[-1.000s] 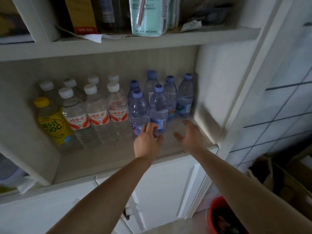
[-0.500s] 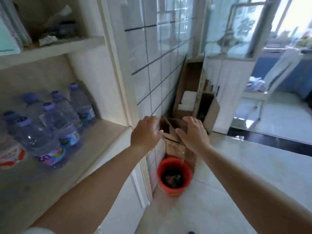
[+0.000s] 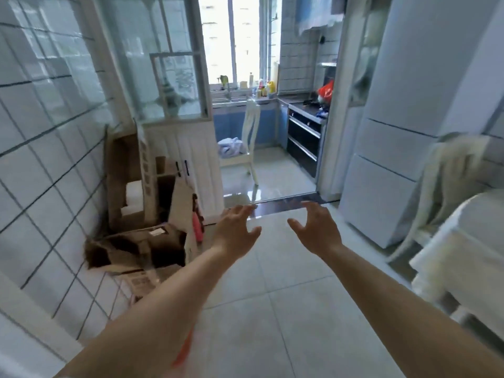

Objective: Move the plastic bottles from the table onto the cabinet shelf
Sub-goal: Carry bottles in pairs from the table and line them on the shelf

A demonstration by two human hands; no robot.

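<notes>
So the whole view is swinging round to the right here. A second ago the person was facing the cabinet shelf packed with bottles, hands up at the front row; half a second ago the shelf was sliding off the left edge, and now it's gone from view completely. What's showing instead is the tiled wall [image 3: 49,148], a heap of cardboard boxes [image 3: 141,241] against it, and the kitchen doorway with a white chair [image 3: 245,143] beyond.

Both hands are coming along empty. The left hand [image 3: 234,233] is hanging out in front with fingers spread and loosely bent, gripping nothing, and the right hand [image 3: 316,230] is doing the same, just beside it, over the bare floor tiles [image 3: 272,309].

As for the plastic bottles, none are showing in this view at all. Something draped in white cloth [image 3: 463,241] is poking in at the right edge, with another chair [image 3: 447,186] next to it. Might be the table, can't say for sure.

My read: a batch is sitting on the shelf already and the person is turning back for more, so the next bit is finding the table and grabbing bottles.
</notes>
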